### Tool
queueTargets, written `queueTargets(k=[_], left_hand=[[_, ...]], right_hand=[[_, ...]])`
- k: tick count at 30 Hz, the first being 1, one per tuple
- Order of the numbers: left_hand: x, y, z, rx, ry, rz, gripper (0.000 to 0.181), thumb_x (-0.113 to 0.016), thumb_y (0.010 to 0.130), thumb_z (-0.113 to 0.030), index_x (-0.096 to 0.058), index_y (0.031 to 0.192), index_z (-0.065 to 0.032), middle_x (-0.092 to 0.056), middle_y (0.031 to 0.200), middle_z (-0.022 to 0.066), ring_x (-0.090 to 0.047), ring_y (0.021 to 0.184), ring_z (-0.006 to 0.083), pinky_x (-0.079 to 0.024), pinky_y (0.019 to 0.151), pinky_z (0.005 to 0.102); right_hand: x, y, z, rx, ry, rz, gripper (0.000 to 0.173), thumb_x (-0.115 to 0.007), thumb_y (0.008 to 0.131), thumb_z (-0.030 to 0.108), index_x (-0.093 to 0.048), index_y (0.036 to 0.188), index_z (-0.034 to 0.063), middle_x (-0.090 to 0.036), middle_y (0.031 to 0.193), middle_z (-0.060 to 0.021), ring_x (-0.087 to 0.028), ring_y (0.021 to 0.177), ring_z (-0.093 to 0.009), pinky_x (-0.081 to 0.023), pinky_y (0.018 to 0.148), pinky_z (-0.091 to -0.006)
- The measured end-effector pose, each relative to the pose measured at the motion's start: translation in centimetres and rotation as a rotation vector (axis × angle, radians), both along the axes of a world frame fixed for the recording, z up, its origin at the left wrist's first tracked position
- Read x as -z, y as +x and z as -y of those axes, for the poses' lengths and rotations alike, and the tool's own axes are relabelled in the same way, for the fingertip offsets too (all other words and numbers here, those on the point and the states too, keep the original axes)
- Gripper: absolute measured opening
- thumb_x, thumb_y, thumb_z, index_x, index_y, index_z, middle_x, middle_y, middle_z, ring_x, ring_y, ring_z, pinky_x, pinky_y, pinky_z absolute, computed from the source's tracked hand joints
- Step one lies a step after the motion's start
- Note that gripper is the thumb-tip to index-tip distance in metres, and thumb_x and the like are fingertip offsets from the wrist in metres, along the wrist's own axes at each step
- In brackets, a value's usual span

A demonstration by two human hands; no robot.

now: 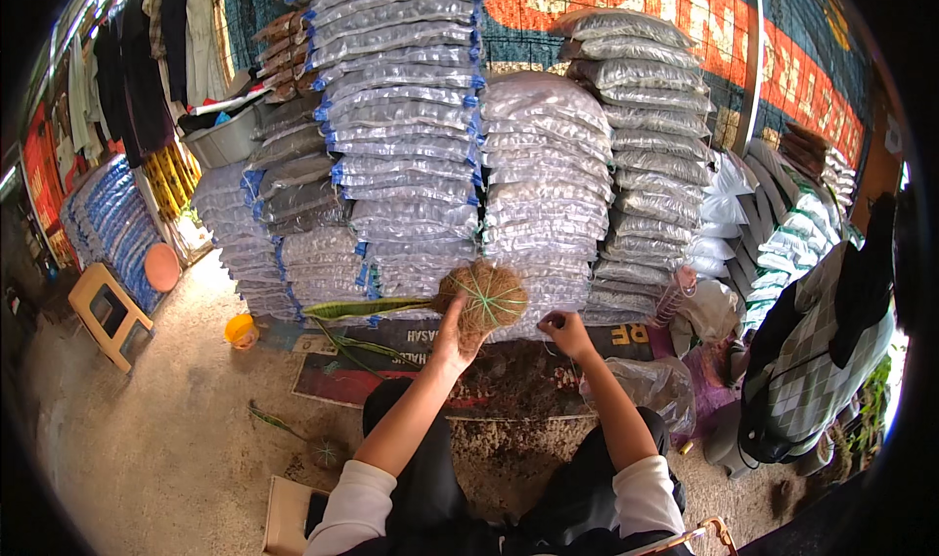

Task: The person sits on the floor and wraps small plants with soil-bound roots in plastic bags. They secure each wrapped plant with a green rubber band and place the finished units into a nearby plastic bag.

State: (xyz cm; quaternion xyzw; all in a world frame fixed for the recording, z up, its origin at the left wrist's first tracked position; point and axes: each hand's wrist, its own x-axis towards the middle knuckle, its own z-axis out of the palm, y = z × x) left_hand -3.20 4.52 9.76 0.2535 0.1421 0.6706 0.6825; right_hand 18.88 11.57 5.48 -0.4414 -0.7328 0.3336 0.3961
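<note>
My left hand [456,339] holds up a round ball of brown coconut fibre [488,299], gripping it from below. Green string [493,297] crosses the ball in a star pattern. A yellow-edged snake plant leaf [370,307] sticks out from its left side, and more such leaves [378,348] extend below that one. To the right of the ball and apart from it is my right hand [568,334], thumb and fingertips pinched together. A thin strand shows just below those fingers. Dark loose soil or fibre [513,380] covers part of the printed sheet [337,383] beneath.
Stacked filled plastic sacks [403,130] rise directly ahead. A clear plastic bag [649,391] lies right of my knee. Another fibre ball [323,451] with a leaf sits on the floor at left, near a yellow cup [240,331] and plastic stool [110,314]. At right is a person [807,343].
</note>
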Motion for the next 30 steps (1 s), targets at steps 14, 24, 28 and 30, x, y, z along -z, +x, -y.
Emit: queueTargets(k=[14,24,28,30], left_hand=[[1.1,-1.4,2.2,0.021,-0.082,0.112,0.042,-0.050,0.087,-0.028,-0.040,0.121,-0.0051,-0.049,0.118,0.0066,-0.048,0.108,0.0200,-0.041,0.092,0.0366],[2.1,-0.6,1.5,0.117,-0.057,0.111,0.033,-0.051,0.086,-0.023,-0.046,0.112,-0.0023,-0.056,0.107,0.0087,-0.056,0.097,0.0192,-0.046,0.087,0.0336],[2.6,-0.6,1.8,0.068,-0.170,0.059,0.033,-0.053,0.084,-0.020,-0.047,0.111,-0.0011,-0.055,0.107,0.0096,-0.057,0.094,0.0191,-0.047,0.086,0.0337],[2.3,-0.5,1.9,0.065,-0.165,0.081,0.035,-0.055,0.083,-0.020,-0.047,0.111,-0.0006,-0.055,0.107,0.0098,-0.057,0.094,0.0189,-0.047,0.086,0.0330]], right_hand=[[-11.7,-5.8,11.5,-0.778,-0.213,0.357,0.017,-0.060,0.076,0.015,-0.060,0.084,0.0000,-0.060,0.068,-0.0135,-0.057,0.065,-0.023,-0.043,0.063,-0.0341],[-12.4,-7.4,6.9,-0.268,0.117,0.255,0.017,-0.061,0.076,0.010,-0.059,0.086,-0.0026,-0.055,0.058,-0.0096,-0.045,0.052,-0.012,-0.039,0.052,-0.0295],[-11.8,-7.5,6.7,-0.175,0.009,0.213,0.016,-0.061,0.076,0.011,-0.059,0.085,-0.0018,-0.055,0.058,-0.0090,-0.045,0.052,-0.012,-0.039,0.052,-0.0293],[-11.8,-7.5,6.8,-0.180,0.039,0.188,0.016,-0.061,0.076,0.012,-0.060,0.085,-0.0010,-0.057,0.060,-0.0089,-0.047,0.053,-0.012,-0.040,0.053,-0.0291]])
